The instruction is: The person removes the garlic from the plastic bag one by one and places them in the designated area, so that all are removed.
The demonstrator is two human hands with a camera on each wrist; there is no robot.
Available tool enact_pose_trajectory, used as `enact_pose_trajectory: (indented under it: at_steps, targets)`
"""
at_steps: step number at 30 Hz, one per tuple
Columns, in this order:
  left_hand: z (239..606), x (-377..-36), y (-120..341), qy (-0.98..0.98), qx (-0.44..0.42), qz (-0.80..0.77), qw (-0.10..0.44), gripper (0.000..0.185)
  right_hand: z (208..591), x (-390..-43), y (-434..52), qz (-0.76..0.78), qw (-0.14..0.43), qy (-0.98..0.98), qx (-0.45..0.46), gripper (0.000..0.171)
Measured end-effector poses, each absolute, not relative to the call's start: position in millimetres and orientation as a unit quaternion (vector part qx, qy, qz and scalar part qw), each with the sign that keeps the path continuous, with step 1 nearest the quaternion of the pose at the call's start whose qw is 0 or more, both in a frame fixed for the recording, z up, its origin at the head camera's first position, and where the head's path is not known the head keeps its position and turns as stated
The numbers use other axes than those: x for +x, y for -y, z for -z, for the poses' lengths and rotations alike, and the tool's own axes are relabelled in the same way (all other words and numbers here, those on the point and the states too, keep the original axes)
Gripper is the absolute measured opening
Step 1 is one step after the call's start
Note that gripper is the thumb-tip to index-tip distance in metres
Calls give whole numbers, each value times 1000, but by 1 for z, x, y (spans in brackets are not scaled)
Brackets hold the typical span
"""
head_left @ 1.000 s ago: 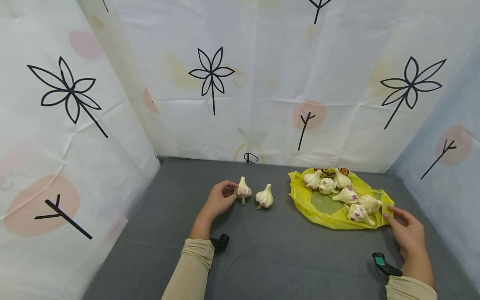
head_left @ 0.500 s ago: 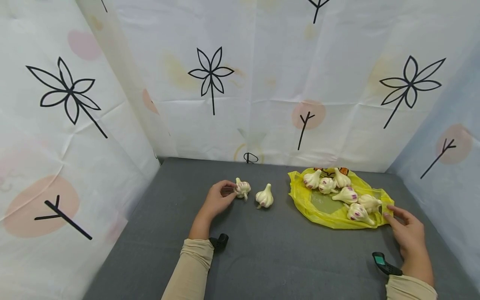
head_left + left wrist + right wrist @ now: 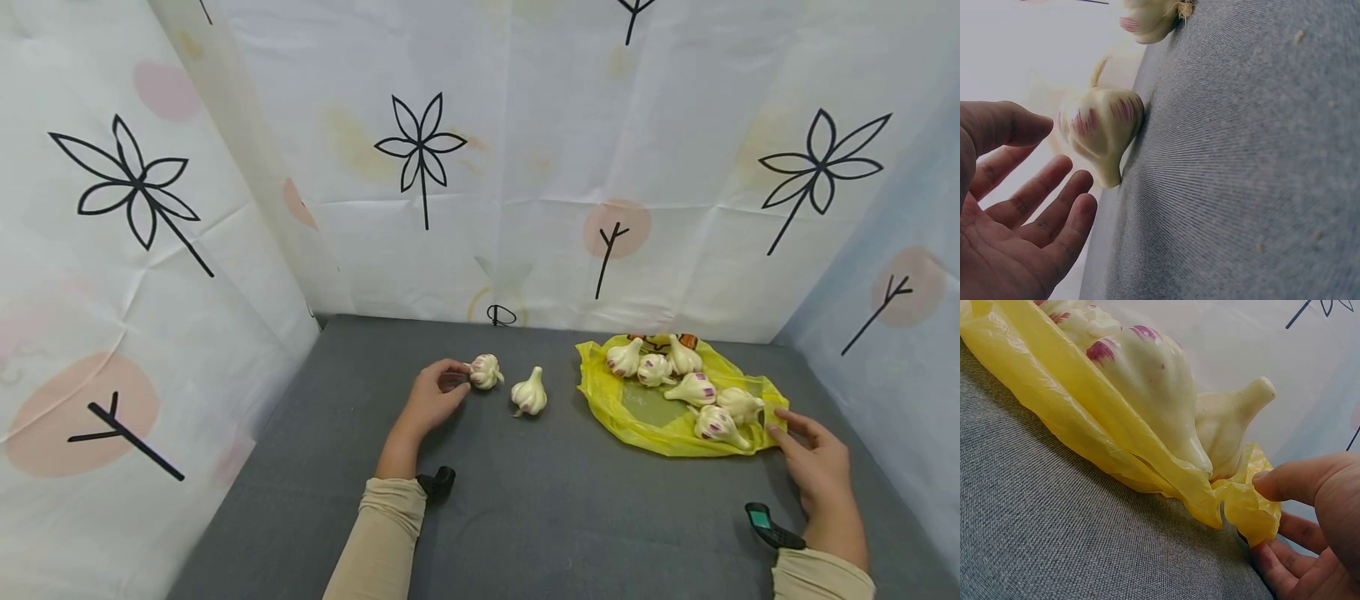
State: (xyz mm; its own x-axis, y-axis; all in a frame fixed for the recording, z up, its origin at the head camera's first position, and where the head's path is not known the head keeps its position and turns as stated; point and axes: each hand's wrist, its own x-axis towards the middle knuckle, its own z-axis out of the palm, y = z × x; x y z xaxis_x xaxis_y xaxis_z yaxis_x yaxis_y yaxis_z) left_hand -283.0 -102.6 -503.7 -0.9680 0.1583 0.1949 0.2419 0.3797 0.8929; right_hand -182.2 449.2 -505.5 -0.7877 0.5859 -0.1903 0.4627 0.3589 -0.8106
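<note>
Bright, even light; soft wrist-view blur

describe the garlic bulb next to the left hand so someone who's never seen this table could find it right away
On the grey table, look left of the yellow plastic bag full of garlic, where two bulbs lie loose on the cloth. The one meant is the left bulb, just off the left hand. Unlike the upright bulb beside it, it lies tipped on its side and shows purple streaks.

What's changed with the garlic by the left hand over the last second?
The left hand has let go of the garlic bulb, which tipped from upright onto its side. The second bulb, the yellow bag and the right hand at its edge stayed put.
</note>
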Motion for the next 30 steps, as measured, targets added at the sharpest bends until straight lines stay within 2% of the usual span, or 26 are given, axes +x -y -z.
enact_pose_trajectory:
  at_steps: [16, 30]
  targets:
    - [479, -276, 83, 811, -167, 558, 53, 26, 504, -181, -451, -469, 77, 819, -321, 56]
    - [453, -278, 38, 807, -227, 545, 8, 26, 506, -184, -449, -478, 77, 815, -318, 55]
